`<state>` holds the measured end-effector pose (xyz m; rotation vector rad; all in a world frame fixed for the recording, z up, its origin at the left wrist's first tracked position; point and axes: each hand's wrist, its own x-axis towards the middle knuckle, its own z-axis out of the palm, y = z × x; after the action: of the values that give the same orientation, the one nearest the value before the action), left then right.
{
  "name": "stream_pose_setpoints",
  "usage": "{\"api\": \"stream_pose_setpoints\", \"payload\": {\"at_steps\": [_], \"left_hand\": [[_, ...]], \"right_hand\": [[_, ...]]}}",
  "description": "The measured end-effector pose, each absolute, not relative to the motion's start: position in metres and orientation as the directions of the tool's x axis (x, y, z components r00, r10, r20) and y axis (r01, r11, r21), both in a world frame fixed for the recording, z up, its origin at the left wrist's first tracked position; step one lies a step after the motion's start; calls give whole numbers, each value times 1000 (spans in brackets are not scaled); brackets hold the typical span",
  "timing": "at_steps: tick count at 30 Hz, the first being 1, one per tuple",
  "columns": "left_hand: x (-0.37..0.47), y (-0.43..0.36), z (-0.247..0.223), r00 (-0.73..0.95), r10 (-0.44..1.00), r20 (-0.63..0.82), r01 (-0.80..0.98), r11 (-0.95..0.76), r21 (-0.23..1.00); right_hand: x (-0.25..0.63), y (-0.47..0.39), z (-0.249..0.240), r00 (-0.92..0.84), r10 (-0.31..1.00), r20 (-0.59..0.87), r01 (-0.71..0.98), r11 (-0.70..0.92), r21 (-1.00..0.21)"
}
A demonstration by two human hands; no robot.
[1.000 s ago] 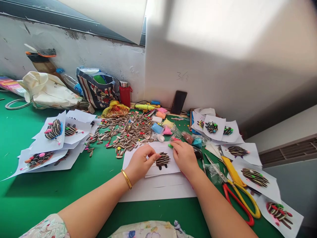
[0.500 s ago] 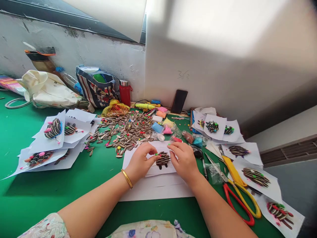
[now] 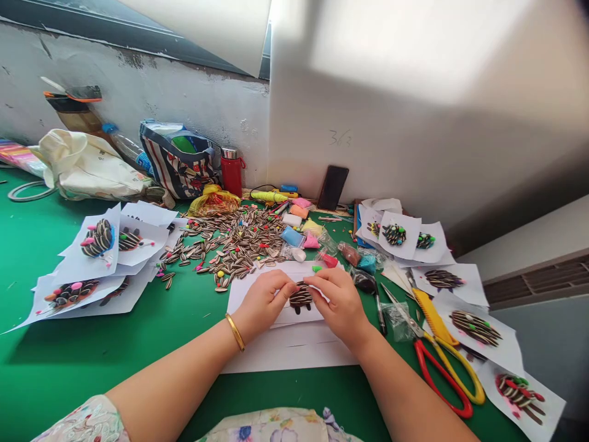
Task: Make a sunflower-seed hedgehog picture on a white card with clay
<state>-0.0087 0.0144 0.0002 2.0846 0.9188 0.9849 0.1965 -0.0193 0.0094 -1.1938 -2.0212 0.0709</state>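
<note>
A hedgehog-shaped figure of striped sunflower seeds with dark feet (image 3: 301,297) lies on a white paper sheet (image 3: 294,315) in front of me. My left hand (image 3: 267,299) is closed in a pinch at the figure's upper left; what sits between the thumb and fingers is hidden. From the right, my right hand (image 3: 339,302) curls over the figure's upper edge, its fingertips close to the left ones; anything they grip cannot be made out. Just behind the right fingers shows a small green clay piece (image 3: 316,268). Larger white paper (image 3: 294,353) lies underneath.
Loose sunflower seeds (image 3: 243,242) spread behind my hands, beside colored clay packets (image 3: 292,236). Scissors (image 3: 444,368) and a yellow cutter (image 3: 435,316) lie right. Finished seed pictures are at left (image 3: 99,270) and right (image 3: 478,328). A phone (image 3: 333,188) leans against the wall.
My right fingers have moved left and down, away from the green piece, to meet my left fingertips over the figure. The green bit at my left fingertips is now covered.
</note>
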Motion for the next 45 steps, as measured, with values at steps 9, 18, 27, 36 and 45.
{"api": "stream_pose_setpoints", "payload": {"at_steps": [9, 18, 27, 36, 45], "left_hand": [[-7, 13, -3, 594, 722, 355, 277, -598, 752], [-8, 17, -2, 565, 769, 298, 465, -595, 656], [-3, 12, -9, 572, 781, 251, 617, -612, 494], [-2, 12, -11, 572, 784, 240, 632, -608, 481], [-2, 12, -11, 570, 793, 215, 647, -594, 477]], "right_hand": [[185, -24, 8, -280, 810, 515, 585, 569, -578], [206, -12, 6, -311, 885, 346, 724, 456, -517], [199, -15, 4, -389, 885, 256, 782, 464, -416], [194, -14, -2, -399, 886, 236, 801, 462, -381], [197, -14, 0, -403, 886, 228, 799, 462, -385]]}}
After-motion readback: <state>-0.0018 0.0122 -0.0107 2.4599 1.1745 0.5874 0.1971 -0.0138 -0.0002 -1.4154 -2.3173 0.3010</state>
